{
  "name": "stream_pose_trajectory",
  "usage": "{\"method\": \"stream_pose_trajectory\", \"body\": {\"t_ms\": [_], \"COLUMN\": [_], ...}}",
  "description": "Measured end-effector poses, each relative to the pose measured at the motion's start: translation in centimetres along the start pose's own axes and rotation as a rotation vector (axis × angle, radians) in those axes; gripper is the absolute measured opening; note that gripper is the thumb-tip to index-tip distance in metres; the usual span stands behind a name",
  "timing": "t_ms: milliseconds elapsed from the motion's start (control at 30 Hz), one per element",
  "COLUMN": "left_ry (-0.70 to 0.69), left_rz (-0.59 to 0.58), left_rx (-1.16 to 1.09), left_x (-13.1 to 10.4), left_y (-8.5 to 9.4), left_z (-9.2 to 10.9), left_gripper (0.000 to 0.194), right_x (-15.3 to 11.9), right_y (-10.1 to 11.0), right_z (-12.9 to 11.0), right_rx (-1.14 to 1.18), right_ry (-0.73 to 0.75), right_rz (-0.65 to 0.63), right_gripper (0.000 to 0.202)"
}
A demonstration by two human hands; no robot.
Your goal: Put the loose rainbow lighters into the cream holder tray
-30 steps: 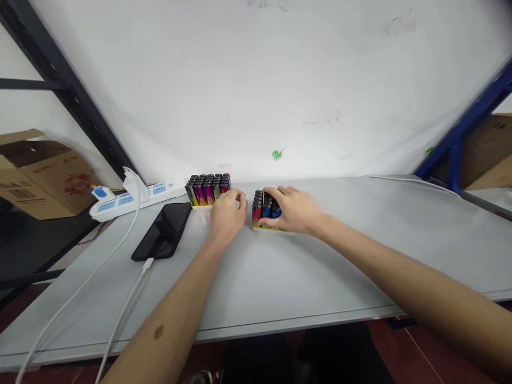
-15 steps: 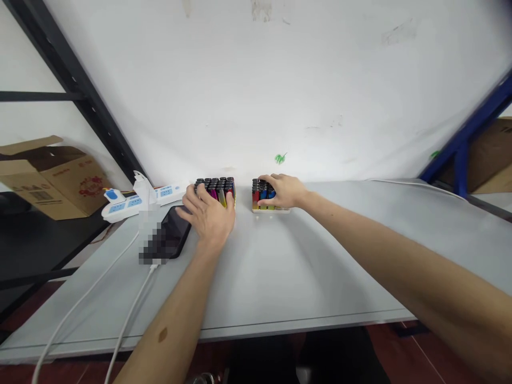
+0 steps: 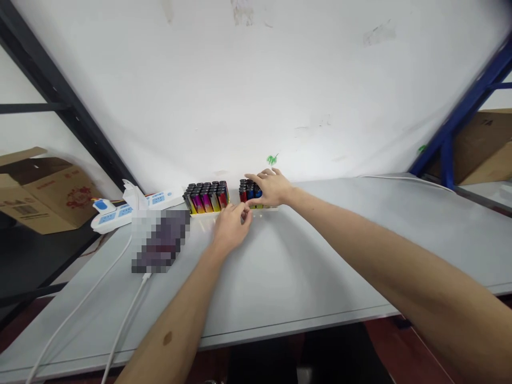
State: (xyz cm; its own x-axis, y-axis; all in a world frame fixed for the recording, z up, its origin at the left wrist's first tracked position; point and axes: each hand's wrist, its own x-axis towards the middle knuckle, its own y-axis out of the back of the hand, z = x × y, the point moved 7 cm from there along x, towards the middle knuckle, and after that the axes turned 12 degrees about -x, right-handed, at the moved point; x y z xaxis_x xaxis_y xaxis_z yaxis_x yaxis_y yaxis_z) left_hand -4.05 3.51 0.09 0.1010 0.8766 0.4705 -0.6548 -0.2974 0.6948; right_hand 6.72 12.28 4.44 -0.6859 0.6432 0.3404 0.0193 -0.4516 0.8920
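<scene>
Two blocks of upright disposable lighters with black tops stand on the table by the wall. The left set of lighters (image 3: 207, 198), in several colours, sits in a pale tray (image 3: 205, 215) with nothing touching its top. My right hand (image 3: 273, 189) is around the right set of lighters (image 3: 242, 195), thumb at the front and fingers over the back, hiding much of it. My left hand (image 3: 232, 226) is curled at the front left corner of that right set, its fingertips close to my right thumb. Whatever the left fingers pinch is hidden.
A grey table (image 3: 304, 277) runs along the white wall. On the left are a blurred-out phone (image 3: 162, 242) on a white cable and a power strip (image 3: 120, 216) with plugs. Open cardboard boxes (image 3: 52, 197) stand on the side shelf, and a blue frame (image 3: 447, 154) rises at right.
My left hand has left the left set of lighters and moved right to the other set's front corner. My right hand stays around the right set. The view has shifted slightly.
</scene>
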Motion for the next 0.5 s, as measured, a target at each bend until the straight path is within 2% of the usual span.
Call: {"method": "stream_pose_trajectory", "body": {"t_ms": [67, 167, 233, 333, 400, 500], "left_ry": [0.004, -0.013, -0.024, -0.022, -0.018, -0.016], "left_rz": [-0.062, -0.099, -0.108, -0.125, -0.142, -0.163], "left_rx": [0.002, 0.013, 0.029, 0.056, 0.062, 0.043], "left_x": [-0.1, 0.0, 0.2, 0.5, 0.6, 0.6], "left_y": [-0.6, -1.1, -1.3, -1.6, -1.7, -1.6], "left_z": [-0.3, -0.6, -0.8, -1.1, -1.3, -1.2], "left_gripper": [0.013, 0.014, 0.014, 0.016, 0.017, 0.018], "right_x": [-1.0, -4.6, -8.1, -13.1, -15.2, -16.2], "right_y": [0.8, 1.1, -0.4, -3.5, -4.5, -4.5], "right_z": [0.4, 2.8, 4.9, 7.2, 7.6, 7.6], "right_rx": [-0.001, 0.044, 0.077, 0.169, 0.271, 0.325], "right_ry": [-0.029, -0.216, -0.378, -0.511, -0.512, -0.527], "right_rz": [0.067, 0.14, 0.071, -0.134, -0.168, -0.156], "right_gripper": [0.095, 0.071, 0.058, 0.046, 0.042, 0.041]}}
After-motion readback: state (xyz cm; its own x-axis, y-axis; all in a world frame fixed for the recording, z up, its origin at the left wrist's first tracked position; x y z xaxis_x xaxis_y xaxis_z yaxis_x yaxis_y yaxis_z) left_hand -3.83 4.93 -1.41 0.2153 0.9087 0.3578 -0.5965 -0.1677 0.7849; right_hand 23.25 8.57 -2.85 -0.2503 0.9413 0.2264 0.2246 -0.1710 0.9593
